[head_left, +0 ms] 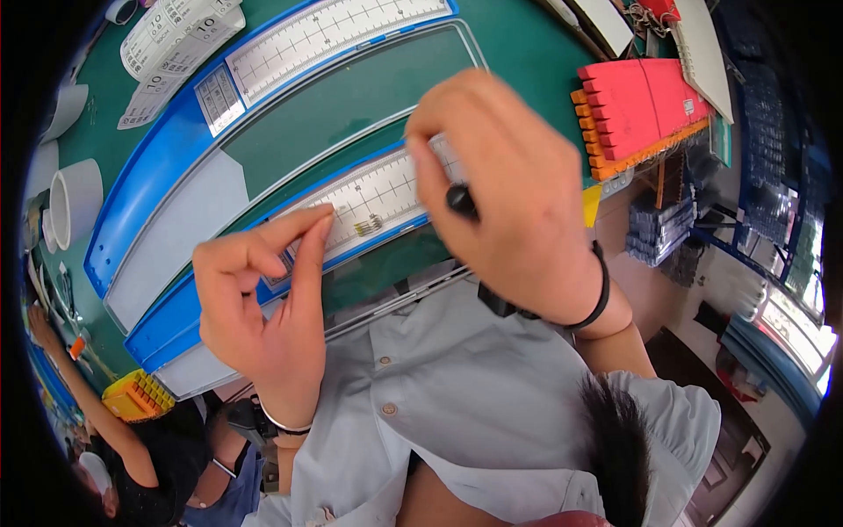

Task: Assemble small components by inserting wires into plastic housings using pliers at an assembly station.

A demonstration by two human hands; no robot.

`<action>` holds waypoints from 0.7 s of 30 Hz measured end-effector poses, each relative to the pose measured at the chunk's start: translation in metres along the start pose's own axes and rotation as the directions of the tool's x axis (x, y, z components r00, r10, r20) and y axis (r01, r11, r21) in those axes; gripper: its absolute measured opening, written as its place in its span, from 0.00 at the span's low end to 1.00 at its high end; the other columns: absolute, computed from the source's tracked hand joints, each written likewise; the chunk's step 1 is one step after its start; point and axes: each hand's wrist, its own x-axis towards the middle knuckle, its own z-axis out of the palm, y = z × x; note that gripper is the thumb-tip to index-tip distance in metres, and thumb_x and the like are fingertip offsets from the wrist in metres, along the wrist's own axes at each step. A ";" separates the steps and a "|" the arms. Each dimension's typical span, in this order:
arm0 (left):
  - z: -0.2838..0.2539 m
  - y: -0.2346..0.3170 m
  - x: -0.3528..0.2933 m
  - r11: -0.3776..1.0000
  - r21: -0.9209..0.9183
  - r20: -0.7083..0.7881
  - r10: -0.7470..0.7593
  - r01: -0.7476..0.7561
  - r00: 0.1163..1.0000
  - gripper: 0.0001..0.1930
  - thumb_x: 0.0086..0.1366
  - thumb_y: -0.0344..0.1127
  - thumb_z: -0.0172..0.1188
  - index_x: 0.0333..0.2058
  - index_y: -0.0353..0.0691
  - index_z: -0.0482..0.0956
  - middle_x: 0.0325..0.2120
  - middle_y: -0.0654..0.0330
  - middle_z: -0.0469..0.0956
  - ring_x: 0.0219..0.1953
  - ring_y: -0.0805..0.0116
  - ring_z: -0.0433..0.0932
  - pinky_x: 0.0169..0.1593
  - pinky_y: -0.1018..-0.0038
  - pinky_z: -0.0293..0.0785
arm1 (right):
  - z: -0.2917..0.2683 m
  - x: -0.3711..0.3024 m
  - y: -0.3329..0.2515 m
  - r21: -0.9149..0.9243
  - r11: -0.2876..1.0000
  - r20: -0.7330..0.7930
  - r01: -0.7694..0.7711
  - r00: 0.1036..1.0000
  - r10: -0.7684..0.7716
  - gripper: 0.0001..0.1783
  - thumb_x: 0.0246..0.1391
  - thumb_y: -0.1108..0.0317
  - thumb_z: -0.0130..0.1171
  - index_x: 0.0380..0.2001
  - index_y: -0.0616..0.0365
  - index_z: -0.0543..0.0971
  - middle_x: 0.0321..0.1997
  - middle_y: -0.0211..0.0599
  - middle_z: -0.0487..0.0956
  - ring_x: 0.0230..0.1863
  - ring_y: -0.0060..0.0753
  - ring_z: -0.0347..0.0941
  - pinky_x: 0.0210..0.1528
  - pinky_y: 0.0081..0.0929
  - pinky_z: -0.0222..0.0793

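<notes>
My left hand pinches thumb and forefinger together over the near blue case; whatever is between the tips is too small to make out. My right hand curls above the case's right part, with a black round-ended object showing between its fingers and palm; the rest of that object is hidden. Beneath both hands, the near long blue case holds a white card with a printed scale grid. A few small metal pieces, perhaps springs, lie on that card between my hands.
Beyond lies a second long blue case with a clear lid. Printed label sheets and white rolls are at left. Red toothed holders sit over orange ones at right. Another person's arm reaches in at lower left.
</notes>
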 end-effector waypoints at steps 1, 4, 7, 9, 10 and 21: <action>-0.001 0.006 0.002 0.999 0.035 -0.008 -0.014 0.014 1.000 0.18 0.61 0.19 0.70 0.33 0.38 0.65 0.33 0.53 0.88 0.35 0.74 0.85 0.43 0.82 0.76 | -0.006 0.006 0.002 -0.030 0.999 -0.018 0.010 1.000 -0.011 0.11 0.48 0.85 0.64 0.35 0.64 0.75 0.35 0.42 0.76 0.35 0.47 0.75 0.37 0.35 0.72; 0.014 -0.010 -0.001 0.999 0.040 -0.022 -0.024 0.025 0.999 0.17 0.62 0.20 0.70 0.33 0.38 0.66 0.33 0.55 0.88 0.33 0.76 0.84 0.40 0.82 0.76 | -0.009 0.005 0.015 -0.110 0.994 -0.009 0.011 1.000 -0.012 0.14 0.49 0.82 0.67 0.39 0.61 0.77 0.40 0.38 0.78 0.36 0.35 0.74 0.35 0.25 0.68; 0.015 -0.010 0.003 0.999 0.034 0.038 0.029 -0.031 0.999 0.15 0.60 0.21 0.70 0.32 0.37 0.69 0.31 0.55 0.87 0.31 0.73 0.83 0.33 0.80 0.76 | -0.029 0.001 0.020 -0.109 0.992 -0.240 0.056 0.967 -0.081 0.25 0.47 0.84 0.72 0.50 0.65 0.75 0.48 0.42 0.82 0.36 0.23 0.74 0.36 0.16 0.70; 0.011 -0.007 0.006 0.999 0.030 0.058 0.033 -0.035 0.998 0.14 0.60 0.21 0.70 0.32 0.37 0.70 0.31 0.55 0.87 0.31 0.71 0.84 0.33 0.80 0.76 | -0.048 -0.009 0.029 -0.192 0.954 -0.364 0.230 0.886 -0.287 0.22 0.58 0.82 0.65 0.49 0.64 0.65 0.47 0.63 0.81 0.47 0.43 0.82 0.45 0.29 0.81; 0.010 -0.008 0.006 0.999 -0.010 0.076 0.046 -0.046 0.996 0.14 0.60 0.20 0.70 0.31 0.37 0.70 0.30 0.55 0.86 0.31 0.70 0.84 0.33 0.80 0.76 | -0.055 -0.013 0.044 -0.089 0.936 -0.412 0.341 0.843 -0.347 0.23 0.64 0.64 0.66 0.49 0.60 0.63 0.45 0.66 0.81 0.46 0.48 0.80 0.43 0.34 0.80; 0.007 -0.019 0.004 0.987 -0.133 0.137 0.106 -0.088 0.985 0.23 0.60 0.14 0.67 0.34 0.41 0.58 0.34 0.43 0.86 0.37 0.65 0.83 0.44 0.77 0.76 | -0.012 -0.013 0.035 0.759 0.610 0.130 -0.227 0.971 0.199 0.28 0.51 0.69 0.74 0.40 0.57 0.61 0.44 0.56 0.76 0.32 0.26 0.75 0.29 0.18 0.79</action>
